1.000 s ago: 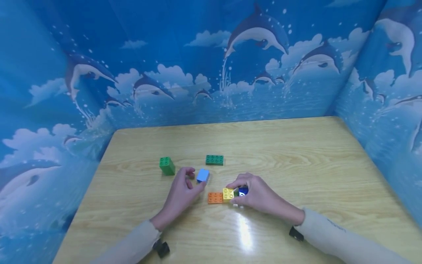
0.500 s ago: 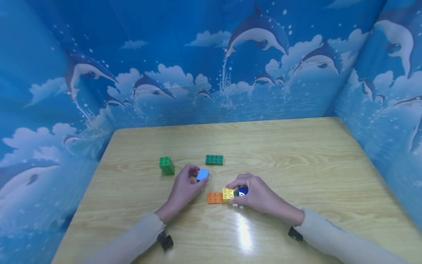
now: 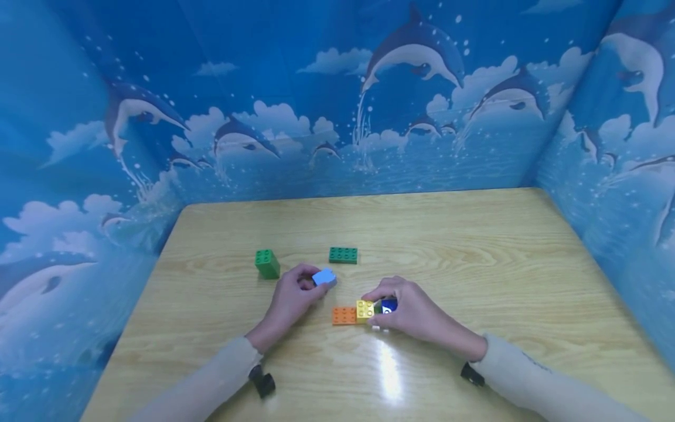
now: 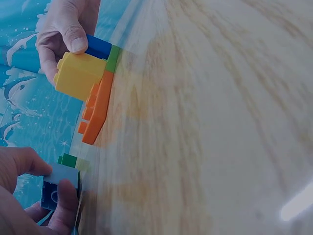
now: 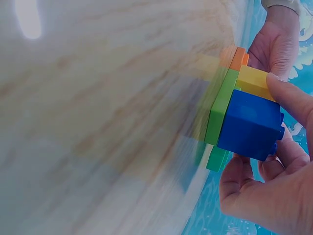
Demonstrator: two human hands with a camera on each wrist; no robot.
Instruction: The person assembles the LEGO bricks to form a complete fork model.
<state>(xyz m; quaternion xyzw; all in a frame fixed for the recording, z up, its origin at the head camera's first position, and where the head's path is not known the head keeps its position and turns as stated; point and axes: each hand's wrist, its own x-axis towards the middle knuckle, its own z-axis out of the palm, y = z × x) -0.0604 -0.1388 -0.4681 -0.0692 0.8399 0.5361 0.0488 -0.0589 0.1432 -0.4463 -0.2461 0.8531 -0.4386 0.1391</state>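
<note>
Your left hand (image 3: 290,296) pinches a light blue block (image 3: 324,276) between thumb and fingers, tipped so its hollow underside shows in the left wrist view; your right hand (image 3: 413,310) has thumb and fingers pinching the yellow block (image 3: 365,311). That one appears joined already, bridging the orange brick (image 3: 344,316) and light green brick (image 5: 222,106), with a dark blue block (image 5: 249,122) on the green beside it. Three pieces look left off the row: the light blue one, the flat dark green brick (image 3: 343,255) toward the far edge, and the tall green block (image 3: 268,265) nearest the left edge. The wood-grain worktop (image 3: 474,246) shows a glare patch; dolphin-print cloth (image 3: 316,70) rises behind its far corners.
</note>
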